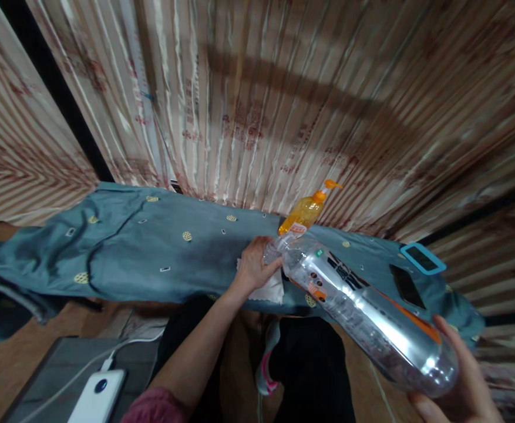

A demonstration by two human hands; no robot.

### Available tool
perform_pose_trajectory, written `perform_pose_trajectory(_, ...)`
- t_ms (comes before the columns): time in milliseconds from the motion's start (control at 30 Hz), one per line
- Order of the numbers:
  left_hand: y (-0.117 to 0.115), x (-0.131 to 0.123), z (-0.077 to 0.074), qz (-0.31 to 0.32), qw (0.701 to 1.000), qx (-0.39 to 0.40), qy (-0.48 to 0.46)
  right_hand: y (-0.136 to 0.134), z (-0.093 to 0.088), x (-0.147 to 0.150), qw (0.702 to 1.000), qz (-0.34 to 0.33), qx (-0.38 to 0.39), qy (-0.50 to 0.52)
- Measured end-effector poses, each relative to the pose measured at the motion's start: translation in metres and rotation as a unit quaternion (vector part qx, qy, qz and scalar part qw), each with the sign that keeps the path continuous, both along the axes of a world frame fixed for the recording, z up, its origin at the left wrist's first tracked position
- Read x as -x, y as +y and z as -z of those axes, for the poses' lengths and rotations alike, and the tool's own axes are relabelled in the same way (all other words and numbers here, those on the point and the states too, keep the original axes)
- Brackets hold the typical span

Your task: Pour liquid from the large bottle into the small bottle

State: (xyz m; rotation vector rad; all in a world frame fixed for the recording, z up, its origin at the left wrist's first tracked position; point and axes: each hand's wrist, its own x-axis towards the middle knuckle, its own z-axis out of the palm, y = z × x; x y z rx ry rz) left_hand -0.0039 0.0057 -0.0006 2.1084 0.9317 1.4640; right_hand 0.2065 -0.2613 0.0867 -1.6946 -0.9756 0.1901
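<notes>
White device (96, 399) with cable on grey box (48, 367). Surface (204, 270) under pineapple-print cloth. Left hand (255, 261) over white tissue (271, 289), grip closed on clear plastic (272, 251). Large bottle (358, 305) slanting above surface, neck beside left hand. Yellow pump bottle (302, 214) behind. Dark phone (407, 286), blue-framed device (423, 258). Right hand (468, 376), grip around bottle's base.

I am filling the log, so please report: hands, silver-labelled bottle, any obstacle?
Right hand at base of silver-labelled plastic bottle, left hand at its neck end. Bottle held slantwise. Orange-topped pump bottle close behind neck; contact unclear.
</notes>
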Motion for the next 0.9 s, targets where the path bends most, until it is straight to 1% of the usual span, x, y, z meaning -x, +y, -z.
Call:
perform_pose_trajectory(100,-0.001,0.000,0.000,0.000,1.000,-0.003,-0.008,-0.005,0.008,-0.016,0.999,0.000,0.013,0.029)
perform_pose_trajectory(200,-0.001,0.001,0.001,0.002,1.000,-0.009,-0.013,-0.011,0.019,-0.040,0.998,-0.024,0.035,0.053)
perform_pose_trajectory(267,-0.001,0.001,0.002,0.002,1.000,-0.006,-0.009,-0.014,0.022,-0.048,0.997,-0.032,0.036,0.052)
perform_pose_trajectory(367,-0.001,0.003,0.003,0.006,1.000,-0.005,-0.006,-0.014,0.022,-0.046,0.998,-0.042,0.025,0.047)
perform_pose_trajectory(500,-0.002,0.004,0.003,0.005,1.000,-0.003,-0.004,-0.013,0.019,-0.037,0.998,-0.034,0.020,0.058)
perform_pose_trajectory(700,-0.001,0.003,0.005,0.004,1.000,-0.002,-0.002,-0.016,0.019,-0.039,0.997,-0.023,0.031,0.060)
perform_pose_trajectory(800,-0.001,0.003,0.005,0.003,1.000,0.002,-0.004,-0.014,0.015,-0.033,0.998,-0.036,0.037,0.043)
perform_pose_trajectory(900,-0.002,0.003,0.005,0.012,1.000,-0.002,-0.010,-0.011,0.010,-0.023,0.999,-0.023,0.015,0.026)
